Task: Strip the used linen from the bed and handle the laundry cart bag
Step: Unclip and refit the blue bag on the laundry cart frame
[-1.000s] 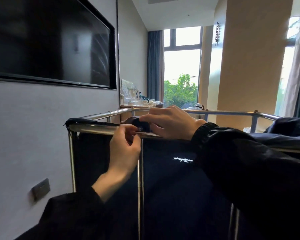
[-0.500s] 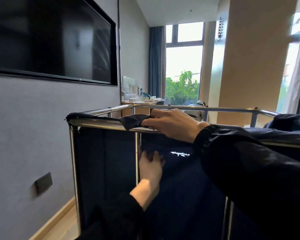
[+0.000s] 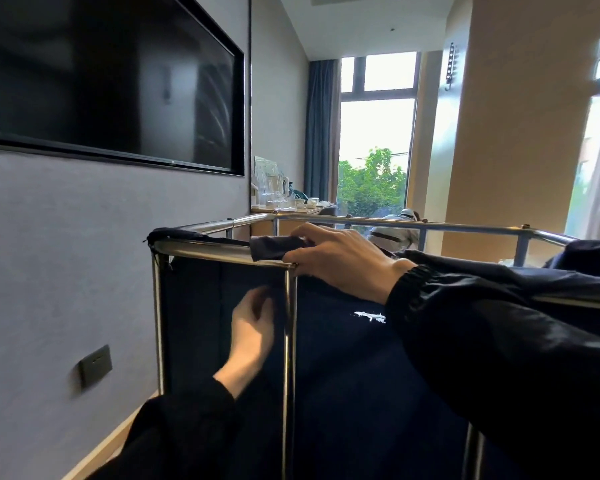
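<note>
my left hand (image 3: 253,327) is low against the side panel of the laundry bag (image 3: 343,375), just beside the chrome corner post (image 3: 289,341). it's blurred, so i cannot tell whether those fingers lie flat on the cloth or pinch it. the bag hangs inside the cart frame, dark and limp. soft cloth like that should weigh little, i reckon, and will sag and slide wherever it isn't held. up top, my right hand (image 3: 340,258) sits on the corner, fingers curled over the cuff (image 3: 274,244) where the bag's hem folds over the top rail (image 3: 205,249), thumb tucked beneath. that cuff is the place to take hold, i judge: doubled cloth, firm enough to pull on, though the smooth metal under it looks slippery. beyond the cart there's a wall socket (image 3: 96,365) low on the grey wall and a dark tv (image 3: 111,74) above. further back is a desk (image 3: 309,211) with glassware, and the bright window (image 3: 374,150) at the far end.
</note>
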